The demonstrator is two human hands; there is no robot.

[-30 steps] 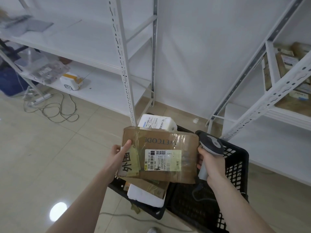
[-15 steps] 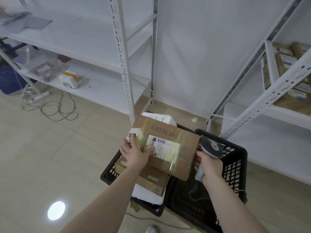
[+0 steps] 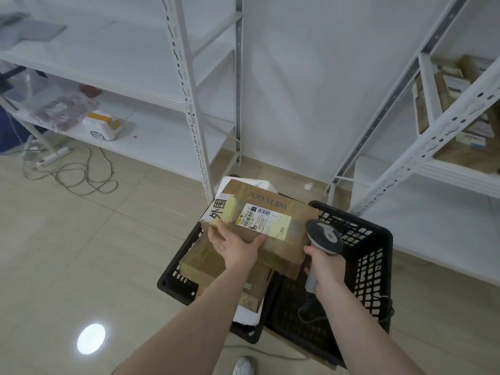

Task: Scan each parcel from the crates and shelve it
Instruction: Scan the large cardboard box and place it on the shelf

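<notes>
A: Where is the parcel [image 3: 259,226] at this moment?

B: It is above the left crate [image 3: 176,277], which holds other parcels. The left hand [image 3: 238,246] grasps its near edge, with the thumb on top beside the shipping label [image 3: 263,219] and the fingers at the near left corner.

A: And the other hand?

B: The right hand [image 3: 323,269] is curled around the handle of the scanner [image 3: 323,238]. The scanner head stands just beside the right end of the parcel, and its window seems to face away from the person, not yet down at the label.

A: So which relation matters for the next move?

B: In my judgement, the label lies to the left of the scanner head, a little farther from the person. The long axis of the parcel runs from left to right, slightly turned, and the label face looks upward. The right hand is nearer to the barcode, so I think it should tilt the scanner toward the left and down onto the label.

A: And after the scan?

B: The shelf [image 3: 162,136] at the left is near, and another one stands at the right.
</notes>
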